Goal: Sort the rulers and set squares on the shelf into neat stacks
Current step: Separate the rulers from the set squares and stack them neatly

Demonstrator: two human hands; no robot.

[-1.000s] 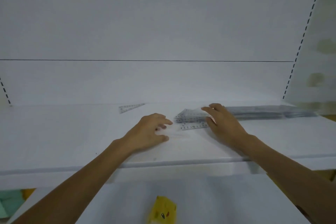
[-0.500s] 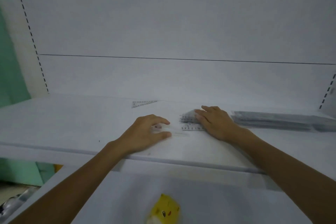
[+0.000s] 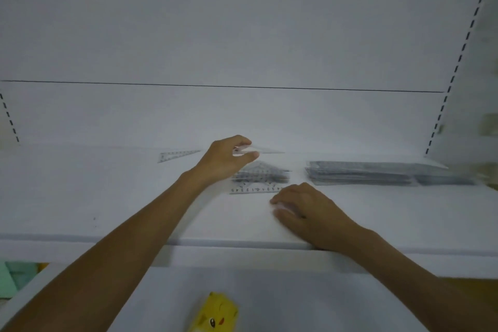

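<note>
Head view: your left hand (image 3: 226, 162) has lifted, pinching a clear set square (image 3: 258, 149) above centre-frame stack (image 3: 260, 175); right hand (image 3: 304, 210), probably empty, withdrew.

Dim, flat light on my feed, cool grey cast, no clear source. Shadows soft: faint one under the shelf (image 3: 80, 197) front lip, a weak one below the left hand (image 3: 226, 162). No glare. Motion blur on the rt side, esp. the ruler stack (image 3: 377, 174) and upright w/ slots (image 3: 458, 62), which bows from wide-angle distortion. Clear set square (image 3: 258, 149) in the left fingers is smeared, nearly lost vs. the white. Yellow box (image 3: 215, 314) at bottom is soft.
</note>
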